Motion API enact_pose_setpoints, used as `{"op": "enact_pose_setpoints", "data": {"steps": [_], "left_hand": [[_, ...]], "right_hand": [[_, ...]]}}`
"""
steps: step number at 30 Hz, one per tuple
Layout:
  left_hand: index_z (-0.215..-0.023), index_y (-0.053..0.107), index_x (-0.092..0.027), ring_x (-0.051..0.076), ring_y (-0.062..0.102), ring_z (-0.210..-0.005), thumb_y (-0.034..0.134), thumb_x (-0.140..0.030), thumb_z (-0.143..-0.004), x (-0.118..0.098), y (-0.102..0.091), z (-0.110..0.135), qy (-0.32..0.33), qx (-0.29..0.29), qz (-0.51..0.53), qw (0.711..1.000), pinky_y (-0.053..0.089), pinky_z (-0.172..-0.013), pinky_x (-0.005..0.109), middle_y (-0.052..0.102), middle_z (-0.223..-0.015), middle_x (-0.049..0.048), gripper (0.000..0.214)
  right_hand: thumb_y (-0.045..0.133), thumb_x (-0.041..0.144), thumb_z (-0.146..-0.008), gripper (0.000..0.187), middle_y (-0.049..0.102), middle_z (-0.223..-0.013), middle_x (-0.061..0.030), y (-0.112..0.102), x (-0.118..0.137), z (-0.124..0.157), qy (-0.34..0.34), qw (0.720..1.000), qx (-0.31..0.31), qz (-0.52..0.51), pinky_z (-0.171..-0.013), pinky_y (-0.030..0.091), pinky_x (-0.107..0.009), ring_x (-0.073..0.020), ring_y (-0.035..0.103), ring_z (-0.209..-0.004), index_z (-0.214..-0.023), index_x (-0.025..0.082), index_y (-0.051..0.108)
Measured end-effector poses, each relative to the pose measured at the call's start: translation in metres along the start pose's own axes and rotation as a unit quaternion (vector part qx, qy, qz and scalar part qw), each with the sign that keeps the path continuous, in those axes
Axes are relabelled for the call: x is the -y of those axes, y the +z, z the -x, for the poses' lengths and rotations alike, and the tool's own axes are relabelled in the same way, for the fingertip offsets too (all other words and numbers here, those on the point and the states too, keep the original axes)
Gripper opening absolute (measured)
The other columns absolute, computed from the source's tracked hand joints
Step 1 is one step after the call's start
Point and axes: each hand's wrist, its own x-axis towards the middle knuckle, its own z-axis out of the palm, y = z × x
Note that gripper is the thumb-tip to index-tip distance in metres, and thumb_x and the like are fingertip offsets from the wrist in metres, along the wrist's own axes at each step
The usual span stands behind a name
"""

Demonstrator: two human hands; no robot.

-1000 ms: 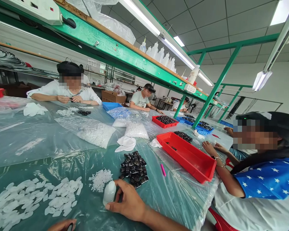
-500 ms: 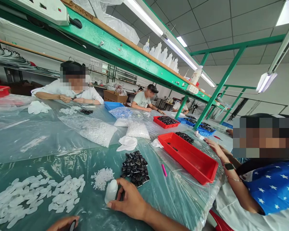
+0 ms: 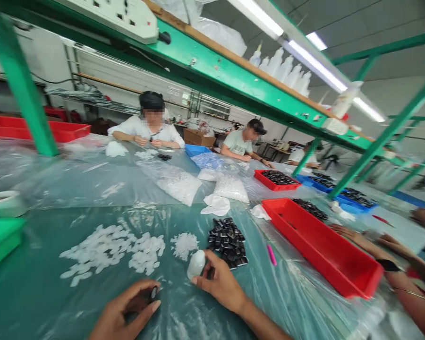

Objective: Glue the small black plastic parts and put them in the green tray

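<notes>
Wearer's two hands [image 3: 119, 309] [image 3: 224, 283], one held bottle [image 3: 196, 264], one held black piece [image 3: 153, 293]

Both your hands are bare, well apart, low in view. Your left hand [image 3: 115, 309] sits nearer you; your right hand [image 3: 225, 285] reaches farther forward. Left: index finger [image 3: 141, 286] arched over, thumb [image 3: 147, 315] extended below, tips set against a held piece in a small pinch; remaining fingers curled under, in shadow. The wrist is cut by the lower edge. Right: thumb and index finger form a wider C-shaped grip, occupied; other fingers folded behind, partly hidden. Back of hand faces up and right. Right wrist [image 3: 245, 306] roughly in line with your bare forearm [image 3: 264, 325], which slants to the lower edge.
</notes>
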Motion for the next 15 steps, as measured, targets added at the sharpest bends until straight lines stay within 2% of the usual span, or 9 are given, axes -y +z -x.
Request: {"op": "enact_pose_setpoints", "data": {"steps": [2,6,8,11,15], "left_hand": [[-0.095,0.063,-0.022,0.019,0.064,-0.073,0.062,-0.044,-0.074,-0.016,-0.004,0.002,-0.008,0.034,0.007,0.999,0.051,-0.068,0.023,0.068,-0.083,0.0024,0.031],[-0.093,0.061,-0.018,0.017,0.059,-0.072,0.062,-0.035,-0.076,-0.036,-0.009,0.007,-0.022,0.029,0.041,0.998,0.048,-0.066,0.023,0.064,-0.087,0.0043,0.024],[-0.093,0.061,-0.017,0.017,0.059,-0.072,0.062,-0.033,-0.076,-0.041,-0.009,0.01,-0.034,0.028,0.051,0.998,0.046,-0.064,0.023,0.063,-0.086,0.0048,0.023],[-0.095,0.06,-0.018,0.017,0.059,-0.076,0.062,-0.031,-0.076,-0.043,-0.009,0.014,-0.032,0.023,0.075,0.996,0.046,-0.067,0.024,0.063,-0.09,0.0055,0.023],[-0.095,0.061,-0.018,0.017,0.059,-0.076,0.062,-0.03,-0.077,-0.04,-0.007,0.016,-0.023,0.012,0.091,0.995,0.046,-0.066,0.023,0.062,-0.091,0.0053,0.022]], "right_hand": [[0.07,0.031,-0.07,0.039,0.057,-0.074,0.0016,0.002,0.0,0.002,-0.006,1.0,0.009,-0.012,-0.057,0.038,-0.021,-0.0135,0.05,-0.064,-0.105,0.019,0.059],[0.067,0.028,-0.073,0.032,0.061,-0.092,-0.0028,0.002,0.006,0.004,-0.002,0.999,0.017,-0.028,-0.065,0.041,-0.025,-0.0171,0.053,-0.075,-0.102,0.02,0.058],[0.067,0.027,-0.073,0.032,0.061,-0.102,-0.0043,0.003,0.009,0.006,0.003,0.996,0.036,-0.087,-0.075,0.042,-0.028,-0.0199,0.055,-0.086,-0.102,0.022,0.056],[0.072,0.031,-0.07,0.036,0.063,-0.104,-0.0058,0.006,0.014,0.012,0.025,0.974,0.043,-0.22,-0.083,0.041,-0.033,-0.0237,0.056,-0.096,-0.101,0.023,0.056],[0.073,0.041,-0.066,0.046,0.064,-0.093,-0.0066,0.009,0.016,0.019,0.054,0.934,0.019,-0.352,-0.075,0.044,-0.033,-0.0231,0.056,-0.085,-0.105,0.022,0.061]]}}
